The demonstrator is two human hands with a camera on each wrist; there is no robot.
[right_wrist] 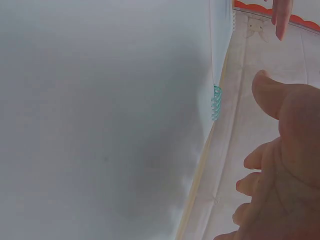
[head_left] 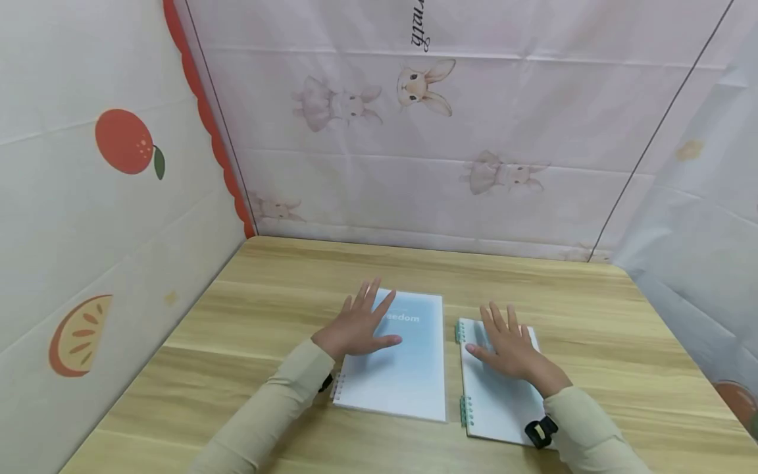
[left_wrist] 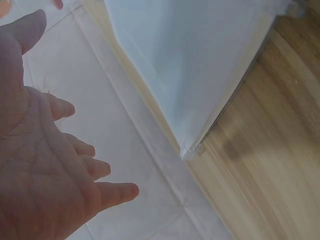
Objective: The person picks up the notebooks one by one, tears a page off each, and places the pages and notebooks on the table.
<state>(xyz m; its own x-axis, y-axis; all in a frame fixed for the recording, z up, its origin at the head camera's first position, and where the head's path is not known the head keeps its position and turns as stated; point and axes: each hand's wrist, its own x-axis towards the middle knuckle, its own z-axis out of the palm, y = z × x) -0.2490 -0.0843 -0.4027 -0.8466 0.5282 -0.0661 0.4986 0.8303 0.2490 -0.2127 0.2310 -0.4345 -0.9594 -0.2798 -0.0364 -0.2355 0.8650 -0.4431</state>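
Head cam: above table (head_left: 207, 368), facing forward-down, widest. Wrist cams: close over table, tilted, facing its far edge. Head, right wrist share green-ringed notebook (head_left: 491, 408).

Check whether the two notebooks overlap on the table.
No, a strip of bare wooden table shows between the blue notebook and the green-ringed notebook.

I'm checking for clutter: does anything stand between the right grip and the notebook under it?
Nothing visible does. The right grip is over the green-ringed notebook, and no object shows between them in the head or right wrist view. The lettered notebook lies apart, to the left.
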